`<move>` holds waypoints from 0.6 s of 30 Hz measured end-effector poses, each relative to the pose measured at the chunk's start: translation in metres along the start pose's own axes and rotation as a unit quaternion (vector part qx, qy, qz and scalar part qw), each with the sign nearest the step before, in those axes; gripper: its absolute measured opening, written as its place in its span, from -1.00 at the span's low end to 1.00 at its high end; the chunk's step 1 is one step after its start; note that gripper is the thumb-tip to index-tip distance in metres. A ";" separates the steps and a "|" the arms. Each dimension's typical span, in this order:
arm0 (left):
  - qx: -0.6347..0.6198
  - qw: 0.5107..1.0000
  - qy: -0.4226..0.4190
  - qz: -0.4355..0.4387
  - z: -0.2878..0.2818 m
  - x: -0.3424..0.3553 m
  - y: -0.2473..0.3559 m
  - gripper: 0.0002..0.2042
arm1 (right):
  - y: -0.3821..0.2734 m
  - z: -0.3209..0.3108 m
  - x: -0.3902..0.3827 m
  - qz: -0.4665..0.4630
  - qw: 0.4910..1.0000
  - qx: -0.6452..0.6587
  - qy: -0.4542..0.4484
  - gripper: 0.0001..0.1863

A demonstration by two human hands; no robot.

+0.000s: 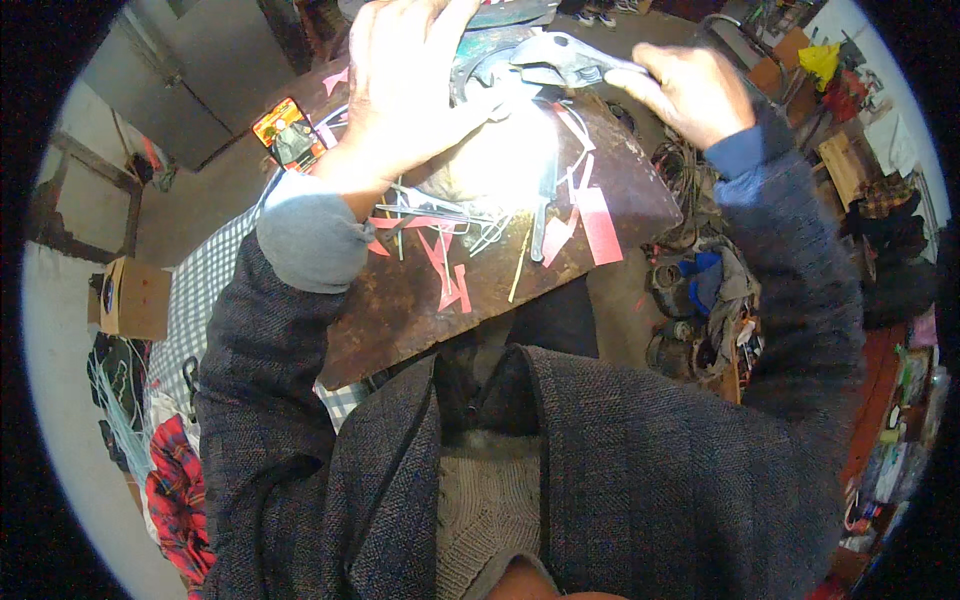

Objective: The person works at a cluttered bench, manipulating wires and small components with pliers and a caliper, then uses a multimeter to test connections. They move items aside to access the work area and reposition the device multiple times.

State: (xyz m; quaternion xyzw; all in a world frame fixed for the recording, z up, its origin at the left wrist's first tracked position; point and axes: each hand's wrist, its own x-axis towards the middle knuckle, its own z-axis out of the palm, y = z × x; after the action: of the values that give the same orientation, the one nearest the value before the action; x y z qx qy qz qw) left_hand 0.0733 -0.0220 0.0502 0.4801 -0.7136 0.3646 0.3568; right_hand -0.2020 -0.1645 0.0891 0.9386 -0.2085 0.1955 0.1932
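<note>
My left hand (405, 85) lies flat with its fingers spread on a shiny piece of sheet metal (500, 150) at the far side of a rusty brown work plate (420, 300). My right hand (690, 90) is shut on the handles of metal shears (560, 60), whose jaws point left toward the sheet's far edge, close to my left fingers. Red and silvery metal strips and offcuts (450, 240) are scattered over the plate in front of the sheet. A grey tool (542, 225) lies among them.
A coloured package (288, 132) lies at the plate's left corner. A checked cloth (200, 290) and a cardboard box (135, 298) are on the left. Coiled cables and rags (700, 300) pile up on the floor at right, with cluttered shelves (890, 200) beyond.
</note>
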 end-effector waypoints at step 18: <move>-0.029 0.994 0.085 0.059 0.014 -0.007 -0.015 -0.25 | -0.004 -0.023 0.048 -0.132 0.987 -0.084 -0.039 -0.56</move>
State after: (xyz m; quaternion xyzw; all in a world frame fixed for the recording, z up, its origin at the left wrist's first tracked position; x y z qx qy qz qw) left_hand 0.0874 -0.0357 0.0404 0.3939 -0.7183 0.4039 0.4071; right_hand -0.1660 -0.1658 0.1292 0.9452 -0.1054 0.1135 0.2875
